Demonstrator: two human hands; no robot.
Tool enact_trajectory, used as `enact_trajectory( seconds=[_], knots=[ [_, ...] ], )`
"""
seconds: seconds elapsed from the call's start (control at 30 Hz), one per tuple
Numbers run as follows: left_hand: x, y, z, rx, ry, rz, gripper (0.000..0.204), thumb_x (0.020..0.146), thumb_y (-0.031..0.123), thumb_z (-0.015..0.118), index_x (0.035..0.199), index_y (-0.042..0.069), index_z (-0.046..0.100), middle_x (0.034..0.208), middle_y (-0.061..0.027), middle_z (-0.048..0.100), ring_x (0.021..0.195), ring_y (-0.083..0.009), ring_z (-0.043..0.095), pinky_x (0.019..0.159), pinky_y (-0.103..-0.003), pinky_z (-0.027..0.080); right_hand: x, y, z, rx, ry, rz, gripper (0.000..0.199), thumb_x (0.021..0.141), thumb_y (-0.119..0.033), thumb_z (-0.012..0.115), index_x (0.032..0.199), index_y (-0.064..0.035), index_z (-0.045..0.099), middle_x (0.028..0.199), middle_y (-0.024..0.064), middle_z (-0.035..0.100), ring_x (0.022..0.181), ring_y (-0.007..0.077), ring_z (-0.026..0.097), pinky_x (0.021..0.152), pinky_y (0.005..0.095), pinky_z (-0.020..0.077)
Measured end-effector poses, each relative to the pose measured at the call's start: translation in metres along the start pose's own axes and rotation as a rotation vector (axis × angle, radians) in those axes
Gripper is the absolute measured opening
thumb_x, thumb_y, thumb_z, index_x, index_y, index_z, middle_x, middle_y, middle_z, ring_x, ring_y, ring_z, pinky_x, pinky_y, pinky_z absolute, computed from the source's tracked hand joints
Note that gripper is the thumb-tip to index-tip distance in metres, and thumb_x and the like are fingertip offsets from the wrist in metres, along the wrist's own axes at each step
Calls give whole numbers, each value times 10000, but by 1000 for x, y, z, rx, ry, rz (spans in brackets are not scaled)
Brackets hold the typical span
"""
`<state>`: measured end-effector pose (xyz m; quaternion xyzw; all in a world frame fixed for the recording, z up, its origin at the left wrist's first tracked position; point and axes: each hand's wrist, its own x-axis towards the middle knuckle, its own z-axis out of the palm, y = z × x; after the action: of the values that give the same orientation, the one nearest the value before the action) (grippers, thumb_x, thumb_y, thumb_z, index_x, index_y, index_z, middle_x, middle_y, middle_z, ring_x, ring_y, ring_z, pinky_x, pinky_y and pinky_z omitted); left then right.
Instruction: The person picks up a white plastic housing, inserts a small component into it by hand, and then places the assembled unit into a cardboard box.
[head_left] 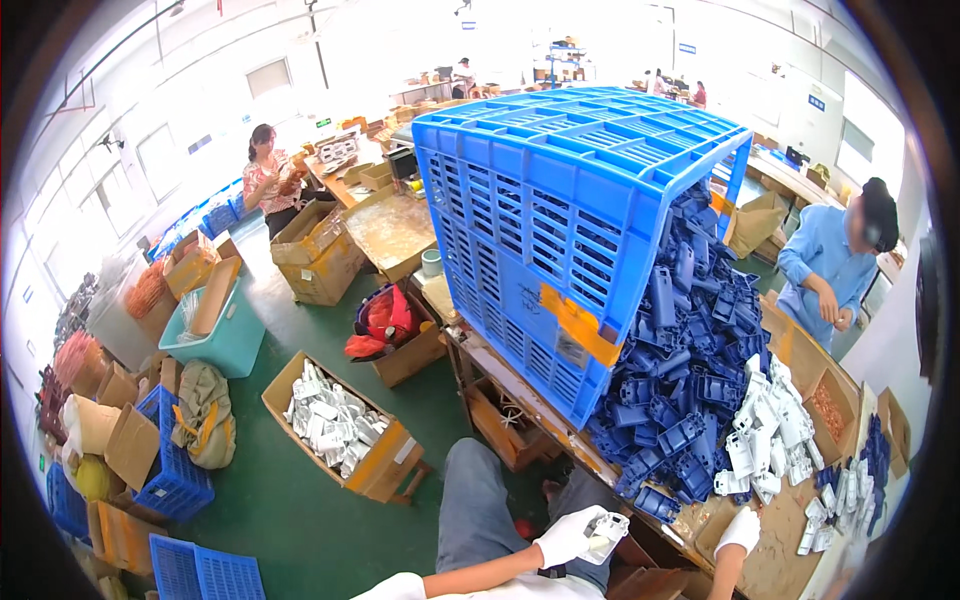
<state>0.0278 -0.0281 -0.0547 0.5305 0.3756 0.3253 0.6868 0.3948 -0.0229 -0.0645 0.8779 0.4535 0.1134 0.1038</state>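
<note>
I had the white-gloved left hand [568,538] grasping a hollow white plastic housing [608,530] over grey-trousered legs [474,505]; a loose pinch could've dropped it. Whether the white-gloved right hand [740,531] gripped anything, I couldn't tell. Beyond, angular navy plastic shells [680,390] spilled from a tipped, slatted blue crate [500,275]; a nudge could've started a slide.

A hollow white plastic piece [614,525] is held at lower centre of the frame, its open side seemingly facing up. At lower right, loose white parts [768,437] lie in a jumbled heap, touching a larger pile of dark blue hollow parts [675,385].
</note>
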Motion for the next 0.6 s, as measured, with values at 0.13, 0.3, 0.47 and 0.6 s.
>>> enact_trajectory(
  seconds=[0.13,0.3,0.47,0.6],
  knots=[
    [1,-6,0,112,37,42,312,859,125,666,1142,56,552,956,-40,633,843,-114,559,771,-279,465,-6,5,4,8,50,-5,63,909,-78,504,940,-96,556,936,95,597,860,251,651,703,356,552],
    [-6,9,-2,95,63,17,333,857,126,673,1151,34,547,973,-47,639,876,-111,589,782,-265,481,-11,13,7,217,148,-57,100,824,-27,562,914,-72,557,921,133,594,842,334,626,737,421,516],
    [-4,4,-2,94,40,-3,336,851,135,684,1142,41,547,994,-60,645,911,-114,603,799,-276,491,-15,27,-18,516,131,-187,109,744,16,586,836,-42,588,837,174,590,814,370,590,730,432,478],
    [-7,20,-1,127,49,-30,337,847,133,694,1138,44,549,1013,-61,651,935,-120,612,826,-281,495,-15,37,1,561,167,-183,76,722,14,586,776,-39,597,796,184,583,811,370,588,721,423,473]
  ],
)
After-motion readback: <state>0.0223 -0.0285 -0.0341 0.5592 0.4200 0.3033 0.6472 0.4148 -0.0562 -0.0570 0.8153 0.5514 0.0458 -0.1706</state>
